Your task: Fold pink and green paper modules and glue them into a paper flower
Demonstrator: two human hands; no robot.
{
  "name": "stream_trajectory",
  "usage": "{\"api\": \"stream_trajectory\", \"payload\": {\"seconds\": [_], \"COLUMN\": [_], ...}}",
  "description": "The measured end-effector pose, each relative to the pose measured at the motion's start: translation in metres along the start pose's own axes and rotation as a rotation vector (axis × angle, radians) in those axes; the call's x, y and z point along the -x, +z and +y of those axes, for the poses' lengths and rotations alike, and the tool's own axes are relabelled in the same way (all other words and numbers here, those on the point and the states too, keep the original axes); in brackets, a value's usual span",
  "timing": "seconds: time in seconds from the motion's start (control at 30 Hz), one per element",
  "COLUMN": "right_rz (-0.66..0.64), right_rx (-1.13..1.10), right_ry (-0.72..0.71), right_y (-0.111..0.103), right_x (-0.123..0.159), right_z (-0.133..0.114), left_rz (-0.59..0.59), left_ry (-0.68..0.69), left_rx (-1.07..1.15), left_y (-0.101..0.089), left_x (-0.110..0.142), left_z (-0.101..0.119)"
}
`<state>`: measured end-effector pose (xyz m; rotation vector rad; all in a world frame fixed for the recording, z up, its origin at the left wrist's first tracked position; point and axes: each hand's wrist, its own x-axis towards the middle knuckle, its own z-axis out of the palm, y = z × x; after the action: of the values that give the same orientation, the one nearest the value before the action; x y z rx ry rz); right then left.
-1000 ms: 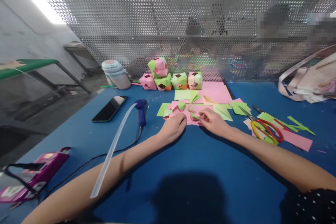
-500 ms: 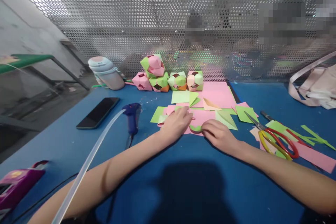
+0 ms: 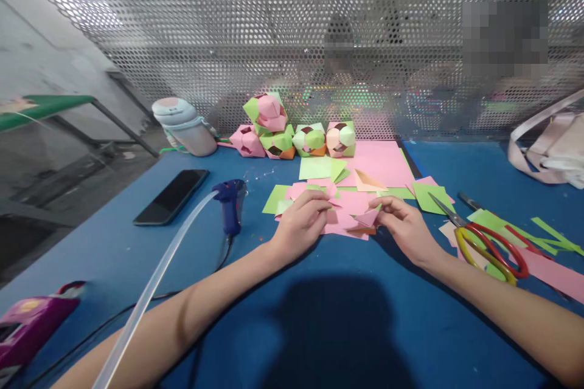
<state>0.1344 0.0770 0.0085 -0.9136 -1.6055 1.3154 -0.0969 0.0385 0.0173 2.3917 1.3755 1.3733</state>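
My left hand [image 3: 301, 223] and my right hand [image 3: 405, 226] meet over a small folded pink paper piece [image 3: 360, 220] on the blue table [image 3: 328, 316]. Both hands pinch this piece, one at each end, just above a heap of pink and green paper scraps [image 3: 347, 203]. Behind the heap lie a pink sheet [image 3: 378, 164] and a green sheet [image 3: 316, 167]. A row of folded paper balls [image 3: 292, 130] in pink, green and orange stands at the back by the mesh screen.
A blue glue gun [image 3: 230, 205] with a clear stick lies left of the hands, beside a black phone [image 3: 171, 196]. Red and yellow scissors [image 3: 483, 237] rest on the right among paper strips. A pale bottle [image 3: 182, 126], a magenta tool [image 3: 27, 322] and a bag [image 3: 547, 146] sit around the edges.
My hands lifted off the paper heap and closed together on a folded pink piece, the right hand moving right and up. The view drifted slightly.
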Motion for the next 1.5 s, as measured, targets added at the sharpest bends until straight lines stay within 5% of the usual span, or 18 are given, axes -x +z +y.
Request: {"api": "stream_trajectory", "payload": {"seconds": [0.27, 0.43, 0.93, 1.5], "right_rz": [-0.122, -0.174, -0.268, -0.214], "right_rx": [-0.34, -0.391, -0.712, -0.557], "right_ry": [0.227, 0.302, 0.43, 0.427], "right_y": [-0.001, -0.002, -0.002, -0.002], "right_x": [-0.003, -0.003, -0.006, -0.006], "right_z": [0.0, -0.002, 0.001, 0.0], "left_rz": [-0.076, -0.118, -0.32, -0.49], "left_ry": [-0.726, -0.938, -1.066, -0.924], "left_rx": [0.901, 1.242, 1.426, 1.35], "left_y": [0.006, 0.006, 0.008, 0.006], "left_x": [-0.002, -0.001, 0.0, 0.004], "left_z": [0.018, 0.02, 0.012, 0.0]}}
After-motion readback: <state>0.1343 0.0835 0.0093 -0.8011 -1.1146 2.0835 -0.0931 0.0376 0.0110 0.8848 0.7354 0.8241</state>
